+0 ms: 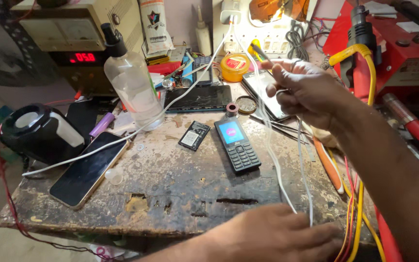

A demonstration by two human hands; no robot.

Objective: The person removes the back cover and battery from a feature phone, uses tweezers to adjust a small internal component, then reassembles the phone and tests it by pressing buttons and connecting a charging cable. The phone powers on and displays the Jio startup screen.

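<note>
Risk, as I judge it: white cable [272,160] runs taut-ish from right hand [301,90] down to left hand [272,235]; tug could sweep keypad phone [237,144] lying just left of cable, or tip spray bottle [131,80] farther left where second white lead crosses.

Right hand raised, fingers pinching cable, thin probe-like tool jutting from grip. Left hand flat, fingers together, pressing cable ends at bench [170,194] front edge.

Around: power supply [73,43] far left of raised hand; smartphone [89,170] left of lower hand; loose battery [194,135] beside keypad phone; tweezers under right wrist.

Bare benchtop [180,184] lies open between smartphone [89,170] and keypad phone [237,144].
</note>
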